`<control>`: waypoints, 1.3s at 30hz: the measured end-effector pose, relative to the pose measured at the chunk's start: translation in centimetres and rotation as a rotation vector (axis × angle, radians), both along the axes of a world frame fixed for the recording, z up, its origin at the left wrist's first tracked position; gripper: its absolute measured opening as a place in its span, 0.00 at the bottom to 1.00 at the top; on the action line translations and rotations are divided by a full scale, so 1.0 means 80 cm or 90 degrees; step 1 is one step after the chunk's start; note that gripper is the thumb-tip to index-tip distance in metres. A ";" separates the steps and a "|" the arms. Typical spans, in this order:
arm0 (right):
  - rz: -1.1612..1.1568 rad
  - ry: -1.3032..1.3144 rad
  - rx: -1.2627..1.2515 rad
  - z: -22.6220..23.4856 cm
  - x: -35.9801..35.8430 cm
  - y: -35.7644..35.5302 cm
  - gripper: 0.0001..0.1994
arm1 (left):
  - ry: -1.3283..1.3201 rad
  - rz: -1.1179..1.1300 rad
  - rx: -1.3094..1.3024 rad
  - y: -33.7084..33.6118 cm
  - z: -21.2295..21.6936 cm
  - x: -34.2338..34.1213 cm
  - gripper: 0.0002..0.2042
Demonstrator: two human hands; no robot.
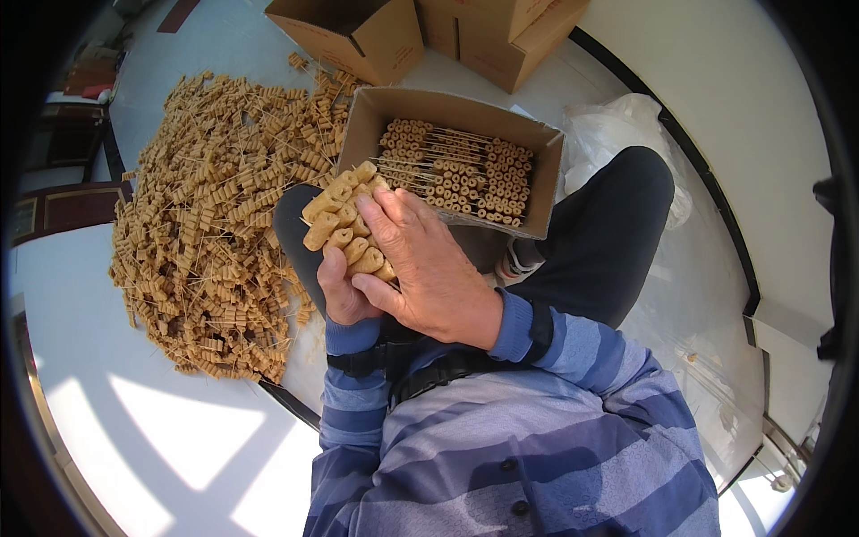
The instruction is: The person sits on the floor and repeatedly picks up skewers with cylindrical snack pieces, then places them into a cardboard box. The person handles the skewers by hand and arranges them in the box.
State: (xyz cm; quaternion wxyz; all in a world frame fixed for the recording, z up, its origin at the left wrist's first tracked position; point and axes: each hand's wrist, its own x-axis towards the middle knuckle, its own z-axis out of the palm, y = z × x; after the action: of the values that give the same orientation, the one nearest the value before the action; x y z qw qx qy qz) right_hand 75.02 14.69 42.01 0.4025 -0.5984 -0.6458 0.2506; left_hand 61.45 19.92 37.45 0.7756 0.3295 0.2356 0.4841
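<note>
Striped sleeves lowest; right hand [429,268] clamps over skewer bundle [344,224], left hand [344,295] cupping beneath at 7 o'clock. Cardboard box [537,192], part filled, sits at 1 o'clock; loose pile [215,224] at 9. Risk: uneven grip, sticks slide out.

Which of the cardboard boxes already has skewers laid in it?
The open box resting against the person's knees, just beyond both hands, holds neat rows of skewers. The boxes behind it show nothing inside.
</note>
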 end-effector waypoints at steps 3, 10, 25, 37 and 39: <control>0.011 0.004 0.000 -0.006 0.006 0.000 0.37 | -0.049 -0.051 -0.025 0.005 -0.010 -0.005 0.39; -0.024 0.130 -0.007 -0.020 0.035 -0.006 0.36 | 0.111 -0.089 -0.039 0.046 0.029 0.009 0.40; -0.006 -0.290 -0.283 -0.144 0.090 -0.045 0.21 | 0.817 -0.503 1.001 0.151 -0.034 0.196 0.47; 0.029 -0.328 -0.357 -0.155 0.091 -0.035 0.16 | 0.827 -0.429 1.171 0.164 -0.177 0.226 0.43; 0.030 -0.320 -0.357 -0.155 0.092 -0.035 0.15 | 0.826 -0.404 1.187 0.170 -0.190 0.229 0.41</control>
State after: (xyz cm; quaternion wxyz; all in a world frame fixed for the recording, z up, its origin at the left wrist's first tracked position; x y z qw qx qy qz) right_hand 82.37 11.92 29.64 0.0463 -0.7130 -0.6444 0.2725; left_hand 79.76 33.49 22.22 0.0560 0.9972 0.0487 -0.0032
